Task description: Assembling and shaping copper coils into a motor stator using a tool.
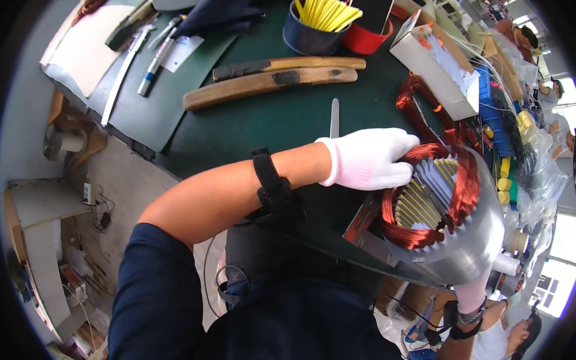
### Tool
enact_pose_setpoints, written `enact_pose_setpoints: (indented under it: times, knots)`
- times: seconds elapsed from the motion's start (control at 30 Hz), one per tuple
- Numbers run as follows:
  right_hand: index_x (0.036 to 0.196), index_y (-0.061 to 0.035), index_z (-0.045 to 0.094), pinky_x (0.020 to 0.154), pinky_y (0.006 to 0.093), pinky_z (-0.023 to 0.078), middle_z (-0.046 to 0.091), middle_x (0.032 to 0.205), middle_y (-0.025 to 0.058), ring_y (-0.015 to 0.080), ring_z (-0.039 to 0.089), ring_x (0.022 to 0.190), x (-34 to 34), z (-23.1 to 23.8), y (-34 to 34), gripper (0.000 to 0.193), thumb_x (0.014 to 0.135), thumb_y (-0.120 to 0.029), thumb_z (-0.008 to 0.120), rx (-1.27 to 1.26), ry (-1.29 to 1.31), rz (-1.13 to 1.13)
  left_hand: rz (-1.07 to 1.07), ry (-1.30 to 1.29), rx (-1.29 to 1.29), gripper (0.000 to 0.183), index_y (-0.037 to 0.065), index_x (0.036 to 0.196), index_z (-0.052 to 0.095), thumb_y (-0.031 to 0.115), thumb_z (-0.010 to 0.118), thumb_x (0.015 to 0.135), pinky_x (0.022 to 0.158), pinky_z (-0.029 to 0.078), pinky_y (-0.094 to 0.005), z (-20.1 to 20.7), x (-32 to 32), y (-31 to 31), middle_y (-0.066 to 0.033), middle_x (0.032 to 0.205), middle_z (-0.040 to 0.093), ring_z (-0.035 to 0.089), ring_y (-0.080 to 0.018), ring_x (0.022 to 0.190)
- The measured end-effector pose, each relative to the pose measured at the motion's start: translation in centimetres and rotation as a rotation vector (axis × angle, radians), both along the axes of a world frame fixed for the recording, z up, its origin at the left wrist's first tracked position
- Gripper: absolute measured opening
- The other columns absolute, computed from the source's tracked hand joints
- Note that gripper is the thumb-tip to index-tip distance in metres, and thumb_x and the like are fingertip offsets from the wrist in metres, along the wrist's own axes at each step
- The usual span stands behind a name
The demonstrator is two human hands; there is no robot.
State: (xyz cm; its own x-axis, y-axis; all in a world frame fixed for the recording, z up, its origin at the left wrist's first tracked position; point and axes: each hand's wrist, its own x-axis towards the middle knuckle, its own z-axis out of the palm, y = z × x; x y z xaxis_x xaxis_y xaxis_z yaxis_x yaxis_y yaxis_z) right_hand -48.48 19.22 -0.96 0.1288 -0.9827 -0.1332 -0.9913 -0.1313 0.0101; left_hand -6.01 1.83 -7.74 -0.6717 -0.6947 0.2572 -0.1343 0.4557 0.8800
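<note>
A motor stator (490, 236), a silvery metal cylinder, rests on its side at the table's right front edge. Red-brown copper coils (464, 196) ring its open end, with yellow-striped and grey slot liners inside. My left hand (371, 159), in a white knit glove, has its thumb and fingers closed on the upper left of the copper coil. My right hand (473, 294), gloved too, is at the stator's near right side; the metal body hides its fingers. Behind the stator lies a loose bundle of copper wire (418, 99).
Two curved wooden sticks (275, 82) and a flat pale strip (335, 118) lie on the green table (235, 131). Farther back stand a blue tub of yellow sticks (311, 36), a red container (367, 42) and a white box (440, 79). Other people (506, 331) sit at right.
</note>
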Motion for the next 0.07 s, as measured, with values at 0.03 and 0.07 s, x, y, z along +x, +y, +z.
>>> enact_pose_setpoints:
  times: [0.03, 0.07]
  knots:
    - [0.16, -0.0062, 0.039, 0.123, 0.0484, 0.035, 0.052, 0.156, 0.0154, 0.0323, 0.053, 0.139, 2.3, 1.7, -0.7, 0.076, 0.1, -0.041, 0.07, 0.145, -0.094, -0.118, -0.004, -0.02, 0.041, 0.045, -0.003, 0.13, 0.059, 0.029, 0.058, 0.098, 0.102, 0.05, -0.0475, 0.2, 0.1, 0.2, -0.0264, 0.116, 0.062, 0.063, -0.0397, 0.112]
    - [0.163, -0.0071, 0.034, 0.128, 0.0487, 0.028, 0.046, 0.164, 0.0149, 0.0328, 0.044, 0.149, 5.1, 4.2, -2.0, 0.088, 0.097, -0.047, 0.076, 0.287, -0.194, -0.232, -0.006, -0.044, 0.076, 0.047, -0.002, 0.132, 0.058, 0.03, 0.058, 0.098, 0.104, 0.049, -0.0475, 0.5, 0.4, 0.2, -0.0267, 0.118, 0.062, 0.063, -0.0388, 0.115]
